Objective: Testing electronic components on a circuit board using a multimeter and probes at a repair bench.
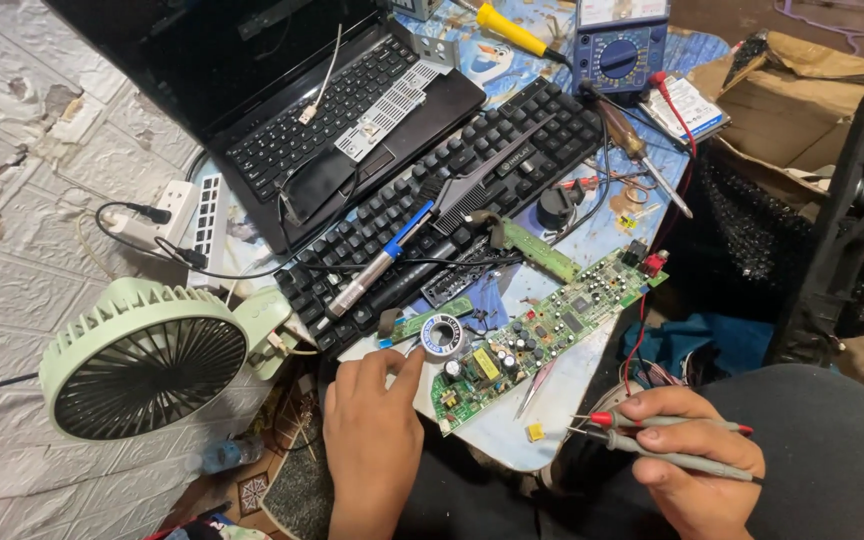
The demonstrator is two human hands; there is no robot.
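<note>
The right hand (697, 455) is clamped on 2 multimeter probes (672, 440), tips bunched near the green circuit board (542, 330) at the worktop (512, 430) edge; touching tips could short. The left hand (372, 420), fingers loosely apart, rests by the solder spool (442, 335) and could nudge it onto the board.

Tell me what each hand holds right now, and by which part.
The right hand holds two meter probes by their grey handles, tips pointing left. The left hand holds nothing; its fingertips rest by the solder spool near the green circuit board.
</note>
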